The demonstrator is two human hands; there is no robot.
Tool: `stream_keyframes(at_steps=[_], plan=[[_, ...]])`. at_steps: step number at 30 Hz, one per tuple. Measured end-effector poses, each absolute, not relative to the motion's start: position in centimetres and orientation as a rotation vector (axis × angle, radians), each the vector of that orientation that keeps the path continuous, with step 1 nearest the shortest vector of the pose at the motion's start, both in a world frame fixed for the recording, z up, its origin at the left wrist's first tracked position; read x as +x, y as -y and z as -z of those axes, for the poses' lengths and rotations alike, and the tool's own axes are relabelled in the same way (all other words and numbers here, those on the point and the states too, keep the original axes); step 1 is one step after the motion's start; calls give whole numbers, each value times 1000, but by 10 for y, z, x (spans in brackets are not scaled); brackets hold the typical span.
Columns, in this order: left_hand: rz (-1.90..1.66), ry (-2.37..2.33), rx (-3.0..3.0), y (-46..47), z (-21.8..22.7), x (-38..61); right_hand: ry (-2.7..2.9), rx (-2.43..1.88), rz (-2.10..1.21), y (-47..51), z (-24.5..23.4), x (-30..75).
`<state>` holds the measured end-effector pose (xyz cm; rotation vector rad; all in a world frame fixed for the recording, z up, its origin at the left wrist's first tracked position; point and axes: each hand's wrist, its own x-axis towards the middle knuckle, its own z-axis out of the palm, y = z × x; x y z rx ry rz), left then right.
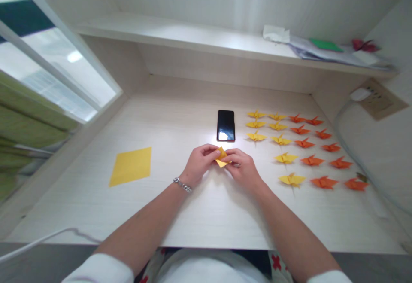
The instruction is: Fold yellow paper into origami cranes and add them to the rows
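Between my two hands is a small folded piece of yellow origami paper (221,162), held up over the desk. My left hand (202,161) pinches its left side, thumb on top; a chain bracelet (183,184) circles that wrist. On the other side my right hand (240,165) grips the paper with closed fingers, some of them hidden behind it. Just beyond the hands lies a black phone (225,125). Off to the left, a flat yellow paper sheet (131,166) rests on the desk.
Rows of yellow paper cranes (285,158) and orange paper cranes (312,160) stand on the right of the desk (180,111). A shelf (193,36) with papers runs across the back. Cables lie at the right edge and front left corner.
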<state>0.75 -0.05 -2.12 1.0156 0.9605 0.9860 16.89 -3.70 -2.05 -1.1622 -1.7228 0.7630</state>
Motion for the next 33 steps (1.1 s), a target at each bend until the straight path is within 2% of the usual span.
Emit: stream_keyframes(at_steps=[4, 7, 13, 17, 22, 28, 33], plan=[[-997, -1004, 1055, -1, 20, 6, 1747, -1148, -816, 38, 15, 169], [-1008, -952, 1058, 1, 16, 8, 1564, -1237, -875, 36, 13, 169], [-1085, -895, 1297, 8, 11, 13, 1109, -1279, -1139, 29, 22, 166], [-1000, -1013, 1509, 9, 13, 10, 1085, -1216, -1298, 28, 23, 166], [-890, -972, 1641, 7, 12, 4, 1120, -1268, -1290, 28, 22, 168], [-1028, -997, 1546, 9, 9, 6, 1001, -1329, -1238, 27, 23, 164], [-1025, -1014, 1669, 10, 9, 7, 898, -1266, -1341, 25, 22, 166]])
